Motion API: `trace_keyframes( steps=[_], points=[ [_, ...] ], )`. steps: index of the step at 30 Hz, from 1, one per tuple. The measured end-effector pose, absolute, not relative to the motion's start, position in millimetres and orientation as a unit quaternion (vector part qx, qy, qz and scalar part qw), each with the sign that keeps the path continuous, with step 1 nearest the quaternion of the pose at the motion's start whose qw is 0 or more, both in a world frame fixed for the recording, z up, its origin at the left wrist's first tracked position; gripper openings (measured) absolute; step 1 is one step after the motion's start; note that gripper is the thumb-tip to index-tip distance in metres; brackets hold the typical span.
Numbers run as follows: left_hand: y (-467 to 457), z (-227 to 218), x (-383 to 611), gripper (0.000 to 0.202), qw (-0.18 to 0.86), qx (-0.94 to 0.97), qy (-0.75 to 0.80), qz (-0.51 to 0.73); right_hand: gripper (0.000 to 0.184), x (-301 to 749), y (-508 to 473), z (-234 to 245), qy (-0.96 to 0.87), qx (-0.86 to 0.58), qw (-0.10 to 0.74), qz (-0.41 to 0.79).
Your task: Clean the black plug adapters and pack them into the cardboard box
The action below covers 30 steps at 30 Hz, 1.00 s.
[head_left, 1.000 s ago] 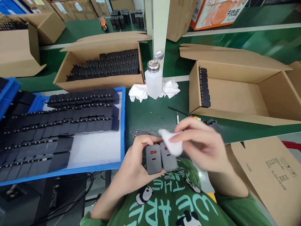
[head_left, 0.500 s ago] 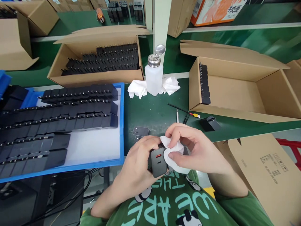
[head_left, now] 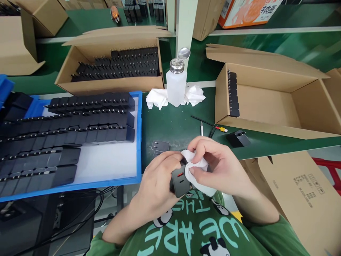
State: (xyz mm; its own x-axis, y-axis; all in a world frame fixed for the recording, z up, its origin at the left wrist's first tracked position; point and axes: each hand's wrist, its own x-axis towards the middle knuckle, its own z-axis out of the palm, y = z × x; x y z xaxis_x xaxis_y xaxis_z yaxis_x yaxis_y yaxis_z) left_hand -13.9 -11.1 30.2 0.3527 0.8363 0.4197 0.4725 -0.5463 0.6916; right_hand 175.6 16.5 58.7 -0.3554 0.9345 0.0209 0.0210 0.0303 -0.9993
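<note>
My left hand (head_left: 157, 181) is closed around grey chargers (head_left: 179, 182); one shows its port face with a red USB port, the second is hidden behind the cloth. My right hand (head_left: 221, 167) pinches a white cloth (head_left: 195, 170) and presses it against the chargers' faces. Both hands hover just off the front edge of the green table (head_left: 173, 128), above my green shirt. Another grey charger (head_left: 160, 145) lies flat on the table right behind my left hand.
A blue tray (head_left: 138, 142) holds rows of black chargers at left. An open carton (head_left: 106, 83) of chargers stands behind it. A white dispenser bottle (head_left: 176, 83) sits on white rags. Another carton (head_left: 277, 103) is at right, with thin tools (head_left: 210, 127) and a black adapter (head_left: 239, 138) in front of it.
My right hand came down with the cloth onto the chargers and now covers the right one. The chargers have tilted slightly in my left hand.
</note>
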Motion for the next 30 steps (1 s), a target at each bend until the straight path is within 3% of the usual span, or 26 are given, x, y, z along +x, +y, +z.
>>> trace_keyframes(
  steps=[4,8,14,18,24,30],
  points=[
    [-11.3,25.4,-13.3,0.037,0.241,0.773,0.418,0.411,0.025,175.7,15.8,60.7,-0.612,-0.402,0.382,0.564],
    [-10.2,23.1,-12.3,0.029,0.244,0.782,0.410,0.402,0.022,169.1,19.7,56.8,-0.584,-0.418,0.406,0.566],
    [-10.4,21.4,-11.5,0.035,0.312,0.760,0.383,0.422,0.019,173.7,34.5,39.1,-0.478,-0.497,0.534,0.489],
    [-7.1,19.5,-16.4,0.047,0.327,0.727,0.363,0.483,0.017,194.4,32.7,39.8,-0.427,-0.475,0.589,0.495],
    [-3.9,17.3,-17.9,0.054,0.340,0.723,0.336,0.498,0.013,195.5,10.3,58.6,-0.570,-0.429,0.527,0.461],
    [-4.6,25.8,-12.9,0.037,0.319,0.742,0.377,0.453,0.016,172.4,3.7,70.2,-0.703,-0.435,0.444,0.346]
  ],
)
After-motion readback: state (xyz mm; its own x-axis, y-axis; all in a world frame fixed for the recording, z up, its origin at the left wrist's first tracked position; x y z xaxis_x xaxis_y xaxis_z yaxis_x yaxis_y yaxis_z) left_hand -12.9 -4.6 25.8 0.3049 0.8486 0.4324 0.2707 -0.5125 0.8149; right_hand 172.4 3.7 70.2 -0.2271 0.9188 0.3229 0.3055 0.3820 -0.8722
